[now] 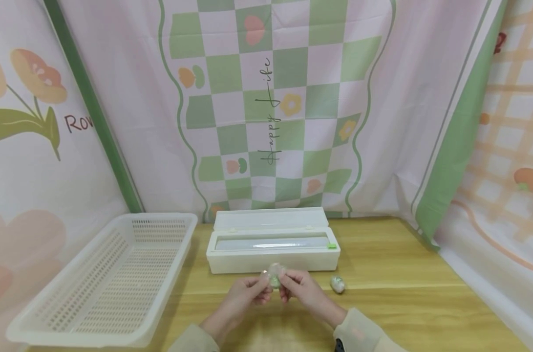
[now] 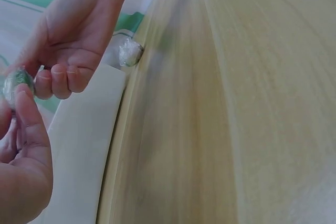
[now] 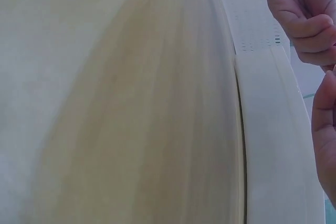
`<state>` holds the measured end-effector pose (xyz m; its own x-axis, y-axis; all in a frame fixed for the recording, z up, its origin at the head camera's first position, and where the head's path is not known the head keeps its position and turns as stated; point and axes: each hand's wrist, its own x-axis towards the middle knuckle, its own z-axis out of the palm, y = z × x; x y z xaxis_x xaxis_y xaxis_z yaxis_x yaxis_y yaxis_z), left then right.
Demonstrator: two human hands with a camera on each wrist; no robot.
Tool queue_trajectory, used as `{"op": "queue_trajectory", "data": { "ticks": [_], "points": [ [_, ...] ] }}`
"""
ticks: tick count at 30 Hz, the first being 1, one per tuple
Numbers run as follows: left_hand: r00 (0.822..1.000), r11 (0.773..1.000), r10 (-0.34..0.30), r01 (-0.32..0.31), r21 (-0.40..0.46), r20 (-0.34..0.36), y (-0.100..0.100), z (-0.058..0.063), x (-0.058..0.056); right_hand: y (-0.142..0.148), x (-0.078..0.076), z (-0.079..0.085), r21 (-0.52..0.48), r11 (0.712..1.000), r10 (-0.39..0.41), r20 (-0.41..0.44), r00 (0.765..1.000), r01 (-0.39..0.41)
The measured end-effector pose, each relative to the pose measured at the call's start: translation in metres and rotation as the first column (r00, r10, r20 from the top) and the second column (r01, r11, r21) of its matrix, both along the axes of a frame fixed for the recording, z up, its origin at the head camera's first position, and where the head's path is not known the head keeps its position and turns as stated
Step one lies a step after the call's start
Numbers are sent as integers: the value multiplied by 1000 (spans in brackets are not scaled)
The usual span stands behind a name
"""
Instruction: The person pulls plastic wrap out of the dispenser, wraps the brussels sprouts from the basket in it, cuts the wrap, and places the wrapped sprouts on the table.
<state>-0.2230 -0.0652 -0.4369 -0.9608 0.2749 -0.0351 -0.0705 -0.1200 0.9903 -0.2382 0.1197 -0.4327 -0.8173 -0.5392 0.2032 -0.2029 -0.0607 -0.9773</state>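
Both hands meet in front of the white cling film dispenser (image 1: 272,262). Between them is a small greenish-white lump wrapped in clear film (image 1: 275,278), its contents hard to make out. My left hand (image 1: 244,298) pinches its left side with thumb and fingers. On the other side, my right hand (image 1: 308,293) pinches it too. The left wrist view shows the wrapped lump (image 2: 18,83) at the fingertips of the left hand (image 2: 29,161) and right hand (image 2: 79,35). A second film-wrapped lump (image 1: 337,284) lies on the table, right of the right hand.
The dispenser's lid (image 1: 270,218) stands raised, showing the film roll (image 1: 270,243) and a green slider (image 1: 331,246). A white perforated basket (image 1: 187,249) stands at the left of the wooden table (image 1: 407,274). Printed curtains (image 1: 288,122) hang behind and at both sides.
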Motion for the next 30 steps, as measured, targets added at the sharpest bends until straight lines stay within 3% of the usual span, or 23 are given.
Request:
{"op": "queue_trajectory", "data": {
  "ticks": [11,15,20,30],
  "points": [
    [1000,1000,16,-16,-5,5,1,1,0,3,-3,-1,25,999,32,3,999,-32],
    [1000,999,15,-15,-30,-15,1,0,0,4,-2,-2,23,997,69,-16,998,-68],
    [999,998,14,-16,-57,-47,1,0,0,3,-2,-3,36,998,48,-21,999,-47],
    [989,992,-17,-2,-130,-145,-1,6,2,3,-2,3,-3,1000,17,91,996,-17]
  ]
}}
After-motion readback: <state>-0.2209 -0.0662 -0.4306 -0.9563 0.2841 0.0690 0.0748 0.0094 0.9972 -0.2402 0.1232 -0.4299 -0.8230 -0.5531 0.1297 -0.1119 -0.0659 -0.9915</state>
